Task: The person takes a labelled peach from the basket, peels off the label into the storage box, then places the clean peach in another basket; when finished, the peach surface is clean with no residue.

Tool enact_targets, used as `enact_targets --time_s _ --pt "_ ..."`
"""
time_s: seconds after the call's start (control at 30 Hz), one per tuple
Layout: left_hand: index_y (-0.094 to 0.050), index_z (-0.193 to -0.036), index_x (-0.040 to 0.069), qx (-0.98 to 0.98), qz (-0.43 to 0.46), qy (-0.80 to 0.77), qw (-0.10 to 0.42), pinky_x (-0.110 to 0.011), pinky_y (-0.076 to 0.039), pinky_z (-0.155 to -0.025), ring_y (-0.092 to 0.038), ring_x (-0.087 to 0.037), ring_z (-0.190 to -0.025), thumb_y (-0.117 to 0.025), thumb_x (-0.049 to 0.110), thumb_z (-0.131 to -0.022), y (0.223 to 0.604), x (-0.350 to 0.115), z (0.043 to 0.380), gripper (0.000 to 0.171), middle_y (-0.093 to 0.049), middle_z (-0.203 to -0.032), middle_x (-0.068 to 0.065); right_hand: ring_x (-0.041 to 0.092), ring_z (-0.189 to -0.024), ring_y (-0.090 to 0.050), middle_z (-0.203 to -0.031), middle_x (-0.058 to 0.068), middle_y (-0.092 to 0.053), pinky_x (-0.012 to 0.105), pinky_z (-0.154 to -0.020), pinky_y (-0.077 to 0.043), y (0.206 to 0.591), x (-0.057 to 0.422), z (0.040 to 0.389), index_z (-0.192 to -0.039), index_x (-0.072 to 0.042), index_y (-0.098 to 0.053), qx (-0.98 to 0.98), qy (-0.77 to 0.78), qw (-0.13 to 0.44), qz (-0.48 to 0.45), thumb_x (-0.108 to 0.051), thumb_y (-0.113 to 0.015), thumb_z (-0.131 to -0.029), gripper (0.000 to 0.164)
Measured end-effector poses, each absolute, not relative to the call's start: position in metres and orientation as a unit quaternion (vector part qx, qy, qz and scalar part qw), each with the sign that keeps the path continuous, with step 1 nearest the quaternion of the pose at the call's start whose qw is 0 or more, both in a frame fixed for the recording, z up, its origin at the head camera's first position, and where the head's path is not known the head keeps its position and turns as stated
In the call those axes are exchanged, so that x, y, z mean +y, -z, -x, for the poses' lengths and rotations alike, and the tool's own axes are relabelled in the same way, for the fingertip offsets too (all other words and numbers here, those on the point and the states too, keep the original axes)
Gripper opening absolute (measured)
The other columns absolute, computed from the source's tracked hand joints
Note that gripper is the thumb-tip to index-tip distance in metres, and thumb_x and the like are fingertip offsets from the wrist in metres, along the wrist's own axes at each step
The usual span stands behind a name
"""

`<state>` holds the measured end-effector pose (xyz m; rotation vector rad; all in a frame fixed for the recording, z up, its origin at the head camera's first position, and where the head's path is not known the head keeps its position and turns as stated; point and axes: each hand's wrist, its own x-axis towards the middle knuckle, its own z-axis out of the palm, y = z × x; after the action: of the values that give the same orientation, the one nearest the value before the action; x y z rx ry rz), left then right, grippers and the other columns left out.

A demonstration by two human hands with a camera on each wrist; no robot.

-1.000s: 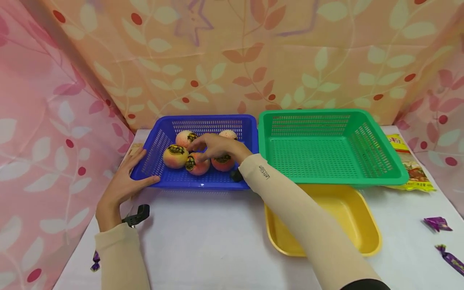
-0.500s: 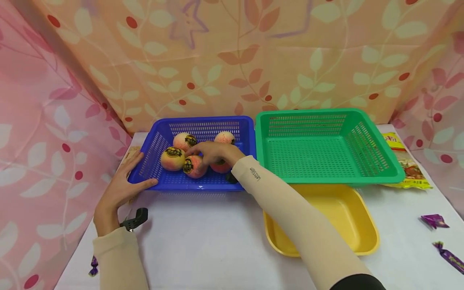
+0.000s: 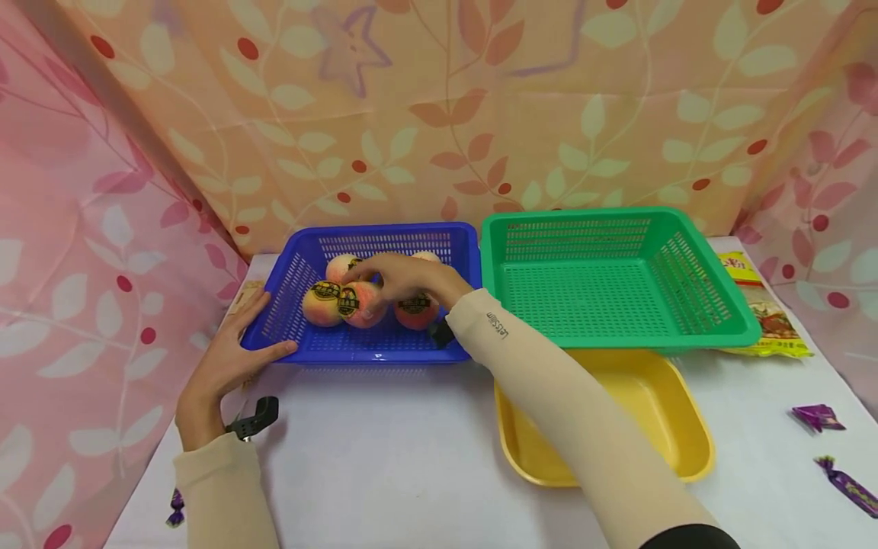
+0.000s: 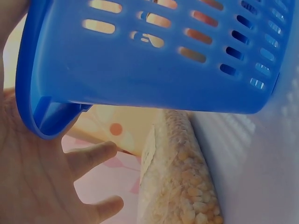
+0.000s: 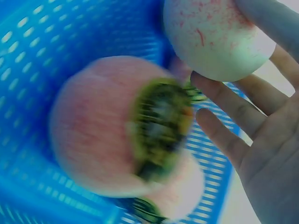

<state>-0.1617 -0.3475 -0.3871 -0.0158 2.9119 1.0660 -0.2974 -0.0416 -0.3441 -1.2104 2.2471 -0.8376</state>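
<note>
Several peaches with dark labels lie in the blue basket (image 3: 377,356). My right hand (image 3: 405,276) reaches into it from above and holds one peach (image 3: 358,309) between thumb and fingers. In the right wrist view that peach (image 5: 212,39) sits at the top, the thumb along its side and fingertips under it; another peach (image 5: 98,126) is blurred close to the camera. My left hand (image 3: 226,351) is spread at the basket's front left corner, thumb over the front rim and fingers along the left side. The left wrist view shows straight fingers (image 4: 93,158) beside the basket wall.
A green basket (image 3: 583,341) stands right of the blue one, with a yellow tray (image 3: 538,480) in front. A yellow food packet (image 3: 771,313) lies partly beneath the green basket. Wrapped candies (image 3: 850,488) lie at right. A bag of kernels (image 4: 187,186) sits left of the blue basket.
My right hand has closed on the front middle peach and shifted it slightly up and left against its neighbour. My left hand has stayed at the basket corner.
</note>
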Motion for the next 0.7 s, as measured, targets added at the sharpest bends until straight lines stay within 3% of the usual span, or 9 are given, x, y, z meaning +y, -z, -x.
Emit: enact_targets --time_s 0.4,0.7 --pt "-0.012 -0.164 0.034 0.943 0.013 -0.331 0.024 -0.087 -0.013 -0.105 0.009 -0.046 -0.157 -0.073 0.056 -0.086 0.375 -0.342 0.161 0.102 0.005 -0.174 -0.005 0.018 -0.097 -0.061 -0.131 -0.009 -0.067 0.030 -0.083 -0.048 0.290 0.018 0.281 -0.143 -0.022 -0.059 0.786 0.402 0.148 0.446 -0.028 -0.084 -0.085 0.063" --pt "-0.021 -0.163 0.036 0.947 -0.039 -0.318 -0.020 -0.081 -0.005 -0.114 0.007 -0.035 -0.160 -0.076 0.053 -0.085 0.360 -0.316 0.164 0.096 -0.010 -0.173 0.005 0.010 -0.111 -0.066 -0.140 -0.007 -0.064 0.034 -0.101 -0.053 0.289 0.067 0.258 -0.144 -0.020 -0.058 0.777 0.427 0.118 0.446 -0.024 -0.085 -0.084 0.066"
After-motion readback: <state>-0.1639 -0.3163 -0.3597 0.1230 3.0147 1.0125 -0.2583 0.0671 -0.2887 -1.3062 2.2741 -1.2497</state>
